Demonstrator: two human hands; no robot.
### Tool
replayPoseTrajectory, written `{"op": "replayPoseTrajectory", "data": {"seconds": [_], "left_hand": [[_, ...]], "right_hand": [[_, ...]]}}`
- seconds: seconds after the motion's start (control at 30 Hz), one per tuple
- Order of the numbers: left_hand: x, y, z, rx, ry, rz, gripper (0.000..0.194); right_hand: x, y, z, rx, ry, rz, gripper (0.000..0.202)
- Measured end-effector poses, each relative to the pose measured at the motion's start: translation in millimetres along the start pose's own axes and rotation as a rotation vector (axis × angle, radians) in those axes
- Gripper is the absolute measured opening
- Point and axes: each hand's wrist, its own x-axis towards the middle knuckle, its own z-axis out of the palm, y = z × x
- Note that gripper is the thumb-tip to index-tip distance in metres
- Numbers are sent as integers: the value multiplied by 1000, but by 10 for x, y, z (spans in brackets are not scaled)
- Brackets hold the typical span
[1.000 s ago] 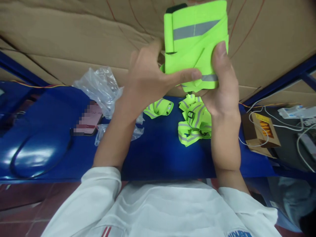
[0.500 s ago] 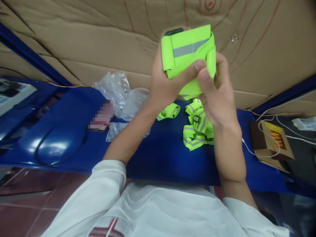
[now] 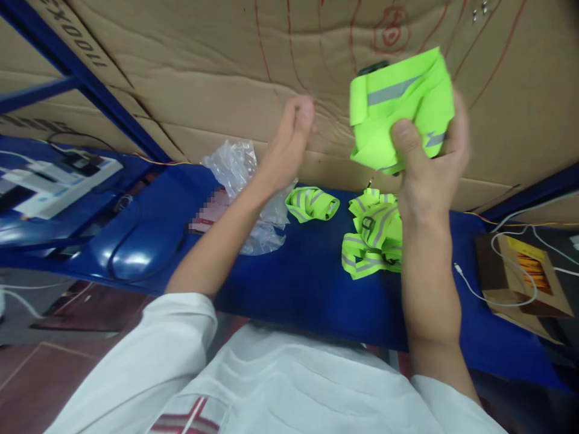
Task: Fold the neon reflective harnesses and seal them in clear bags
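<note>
"What's closest, from where you stand?"

"The person's white fabric shirt (image 3: 307, 374), with a red-and-white patch (image 3: 192, 416) low on the front. Both bare forearms stretch away from it."

"And the hands?"

"The right hand (image 3: 429, 163) has a firm hold on a bright yellow-green folded fabric bundle (image 3: 400, 108), thumb pressed across its front and fingers behind. It's up in the air, above the far side of the table, tilted a little. Grey stripes run over it, and a flat black piece (image 3: 373, 68) pokes out along the top."

"I'm watching the left hand (image 3: 292, 138). It's raised too, well apart from the bundle, fingers curled in narrow. Whether anything is pinched in there, I can't tell."

"Below them is the shiny blue table (image 3: 307, 277). Under the right hand lies a loose heap of yellow-green striped straps (image 3: 375, 235) with a black buckle (image 3: 368, 226)."

"Then, a bit left, one yellow-green rolled strap (image 3: 314, 204) sits apart from that heap. Past the left forearm there's crumpled clear plastic (image 3: 237, 166) beside a flat pinkish object (image 3: 215, 208), partly blurred out."

"Over on the right, an open brown cardboard box (image 3: 502, 271) has orange stuff inside and a thin white cable (image 3: 511, 304) looping across it."

"Furthest back stands the tan cardboard wall (image 3: 181, 78), marked with red curved lines (image 3: 391, 30)."
</note>
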Motion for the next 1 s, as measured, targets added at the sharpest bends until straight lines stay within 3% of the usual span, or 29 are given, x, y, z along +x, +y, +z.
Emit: {"op": "replayPoseTrajectory", "data": {"seconds": [0.1,0.17,0.23,0.37,0.5,0.57,0.67,0.77,0.9,1.0], "left_hand": [[-206,-405,10,254,37,-215,67],[-333,-589,104,543,-141,-403,79],[-384,-679,181,607,-248,-407,83],[-337,-627,109,531,-205,-217,69],[-362,-486,-87,215,-44,259,73],[-419,-424,-109,90,30,394,78],[-507,-368,-10,7,112,443,80],[-575,-379,156,-30,94,441,76],[-671,-370,297,-21,35,334,71],[-719,-247,347,-54,-155,300,76]], "right_hand": [[122,-10,-198,-39,37,-119,48],[146,-2,-245,-51,11,-101,48],[135,24,-239,-75,-31,-64,49],[106,125,-191,-238,-93,-20,58],[86,198,-171,-266,-139,37,65],[59,190,-156,-201,-266,103,62],[12,158,-134,-155,-535,150,59],[-6,152,-148,-215,-702,202,52],[17,180,-209,-215,-781,380,49],[20,194,-209,-154,-730,523,47]]}}
